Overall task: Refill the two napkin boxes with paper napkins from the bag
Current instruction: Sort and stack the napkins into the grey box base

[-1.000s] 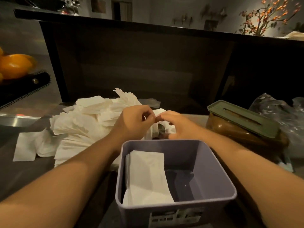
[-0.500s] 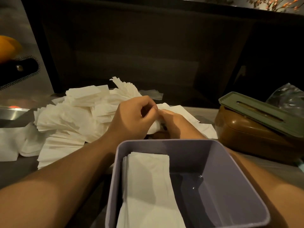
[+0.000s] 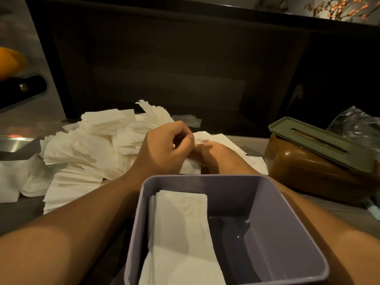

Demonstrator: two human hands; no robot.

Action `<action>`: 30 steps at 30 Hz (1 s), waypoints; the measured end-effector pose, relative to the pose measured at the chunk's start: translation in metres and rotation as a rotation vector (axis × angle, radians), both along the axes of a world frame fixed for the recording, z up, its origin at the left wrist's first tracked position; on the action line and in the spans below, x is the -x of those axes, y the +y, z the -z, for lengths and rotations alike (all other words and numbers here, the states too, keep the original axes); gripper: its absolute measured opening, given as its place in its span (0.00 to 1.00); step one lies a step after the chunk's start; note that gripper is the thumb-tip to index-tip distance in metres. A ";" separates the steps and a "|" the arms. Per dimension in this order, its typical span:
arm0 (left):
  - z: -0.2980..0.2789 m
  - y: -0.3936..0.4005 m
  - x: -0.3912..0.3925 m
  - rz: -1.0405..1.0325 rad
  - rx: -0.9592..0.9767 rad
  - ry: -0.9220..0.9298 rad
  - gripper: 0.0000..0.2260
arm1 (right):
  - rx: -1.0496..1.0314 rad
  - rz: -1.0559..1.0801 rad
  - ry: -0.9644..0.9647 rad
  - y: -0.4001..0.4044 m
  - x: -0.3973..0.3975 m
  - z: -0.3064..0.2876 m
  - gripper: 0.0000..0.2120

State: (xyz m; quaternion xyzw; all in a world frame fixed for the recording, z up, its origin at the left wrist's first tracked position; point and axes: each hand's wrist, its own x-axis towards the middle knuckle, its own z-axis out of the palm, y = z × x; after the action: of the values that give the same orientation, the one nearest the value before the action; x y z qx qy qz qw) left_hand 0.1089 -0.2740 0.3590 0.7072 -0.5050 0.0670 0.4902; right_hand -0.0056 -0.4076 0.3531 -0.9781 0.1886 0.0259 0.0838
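At nine o'clock lies the loose pile of napkins (image 3: 90, 149); my left hand (image 3: 164, 150) sits at its right edge, fingers curled, pinching a napkin. My right hand (image 3: 213, 155), touching it, grips the same sheets, though partly hidden. The purple box (image 3: 287, 219) waits at six o'clock, nearest both wrists, its napkin stack (image 3: 181, 233) running lengthwise toward me.

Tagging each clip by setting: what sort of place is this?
Probably a restaurant or café service counter: a heap of loose paper napkins lies by an open purple napkin box and a lidded brown dispenser, facing a dark bar-like counter.
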 end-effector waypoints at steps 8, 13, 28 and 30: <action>-0.001 0.001 0.001 0.016 0.034 -0.044 0.07 | -0.055 0.158 -0.143 -0.004 0.008 -0.023 0.24; 0.001 0.001 -0.002 -0.004 0.078 -0.063 0.06 | -0.237 0.184 -0.667 -0.011 0.032 -0.010 0.09; 0.002 -0.008 -0.001 0.074 -0.115 -0.096 0.14 | -1.199 0.547 -1.019 -0.009 0.025 -0.016 0.08; 0.003 -0.008 -0.001 0.100 -0.271 -0.072 0.08 | -1.316 0.511 -0.992 -0.008 0.025 -0.015 0.13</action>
State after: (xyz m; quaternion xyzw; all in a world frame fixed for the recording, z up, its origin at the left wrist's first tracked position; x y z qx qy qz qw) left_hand 0.1097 -0.2820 0.3562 0.7381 -0.5613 -0.0012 0.3744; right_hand -0.0308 -0.4156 0.3680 -0.5564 0.2911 -0.3197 0.7095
